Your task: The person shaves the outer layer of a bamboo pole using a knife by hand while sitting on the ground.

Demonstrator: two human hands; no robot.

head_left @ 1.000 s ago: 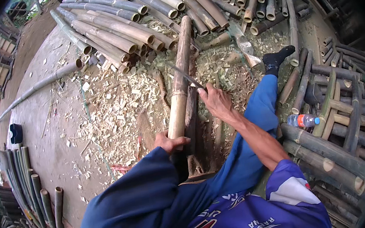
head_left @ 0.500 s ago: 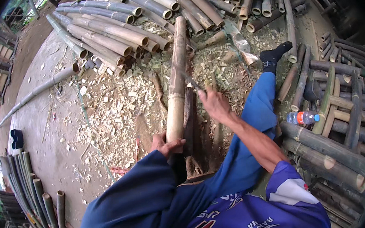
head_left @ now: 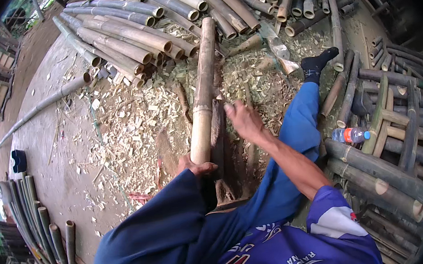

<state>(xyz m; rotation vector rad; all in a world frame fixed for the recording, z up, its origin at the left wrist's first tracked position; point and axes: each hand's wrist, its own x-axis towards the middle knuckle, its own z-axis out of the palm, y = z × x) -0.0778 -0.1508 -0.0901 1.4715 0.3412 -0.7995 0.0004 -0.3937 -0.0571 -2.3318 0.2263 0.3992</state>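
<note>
Left hand (head_left: 196, 165) gripping bamboo pole (head_left: 202, 94) at centre frame; right hand (head_left: 242, 120) blurred just right of pole, fingers' state unclear.

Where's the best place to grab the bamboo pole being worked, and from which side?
Probably the near end of the pole, from the left. It lies lengthwise away from the person, and the left hand already wraps that round, bare end. The right hand works along its right side, so that side is taken.
</note>
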